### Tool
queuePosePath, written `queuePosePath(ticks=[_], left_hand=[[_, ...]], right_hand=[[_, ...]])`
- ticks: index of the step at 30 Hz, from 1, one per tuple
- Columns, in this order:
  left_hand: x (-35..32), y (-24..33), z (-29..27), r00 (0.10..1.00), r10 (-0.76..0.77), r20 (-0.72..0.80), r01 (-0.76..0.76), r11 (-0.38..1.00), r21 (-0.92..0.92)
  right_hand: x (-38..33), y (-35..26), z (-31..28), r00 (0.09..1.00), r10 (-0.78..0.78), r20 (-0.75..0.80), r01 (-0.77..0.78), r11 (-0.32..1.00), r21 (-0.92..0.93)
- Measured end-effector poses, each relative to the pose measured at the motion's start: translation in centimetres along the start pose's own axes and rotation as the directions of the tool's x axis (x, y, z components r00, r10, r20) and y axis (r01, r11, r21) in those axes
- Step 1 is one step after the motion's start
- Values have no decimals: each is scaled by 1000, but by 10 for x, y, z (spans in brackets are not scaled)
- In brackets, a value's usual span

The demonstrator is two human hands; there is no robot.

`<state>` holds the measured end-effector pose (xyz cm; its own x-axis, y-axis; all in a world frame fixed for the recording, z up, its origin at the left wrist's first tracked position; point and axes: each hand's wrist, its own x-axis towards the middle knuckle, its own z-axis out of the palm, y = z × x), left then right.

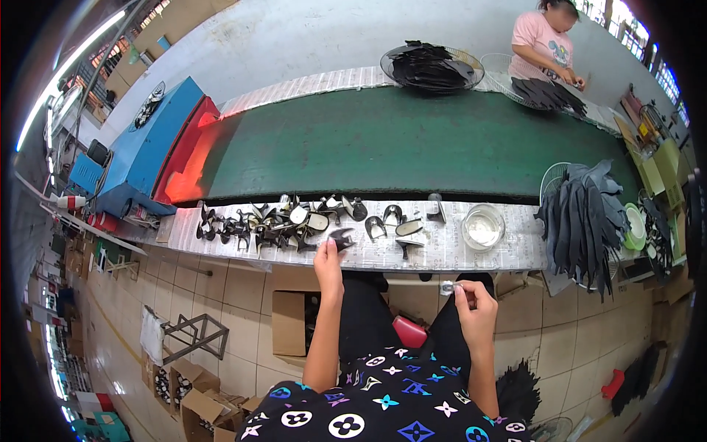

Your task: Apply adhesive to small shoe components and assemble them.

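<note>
My left hand (328, 264) is raised at the bench's front edge, its fingers pinched on a small black shoe heel (341, 239). Further right and a little lower, my right hand (476, 300) has thumb and fingers closed on a small whitish, shiny piece (447, 287); its exact kind is too small to make out. Beyond the left hand lies a heap of black shoe heels (254, 225) with pale faces. Several more heels (409, 227) lie loose right of it. A round clear bowl (500, 239) with pale liquid in it stands beyond my right hand.
A green conveyor belt (383, 144) runs behind the paper-covered bench (449, 259), from a blue and red machine (158, 147). Dark cut pieces (582, 221) hang over a wire basket at right. Across the belt are a loaded basket (431, 68) and a person (541, 44). Cardboard boxes (289, 324) stand below.
</note>
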<state>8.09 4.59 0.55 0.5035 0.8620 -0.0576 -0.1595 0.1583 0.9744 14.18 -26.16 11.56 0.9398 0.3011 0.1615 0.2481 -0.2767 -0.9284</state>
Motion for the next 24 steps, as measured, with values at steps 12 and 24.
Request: queuePosePath(ticks=[12,24], left_hand=[[-119,54,39,785,-410,465,559,792,-245],[-136,60,60,698,-448,558,625,762,-170]], right_hand=[[-5,-26,24,991,-83,101,64,982,177],[-4,-14,21,965,-237,110,239,971,-2]])
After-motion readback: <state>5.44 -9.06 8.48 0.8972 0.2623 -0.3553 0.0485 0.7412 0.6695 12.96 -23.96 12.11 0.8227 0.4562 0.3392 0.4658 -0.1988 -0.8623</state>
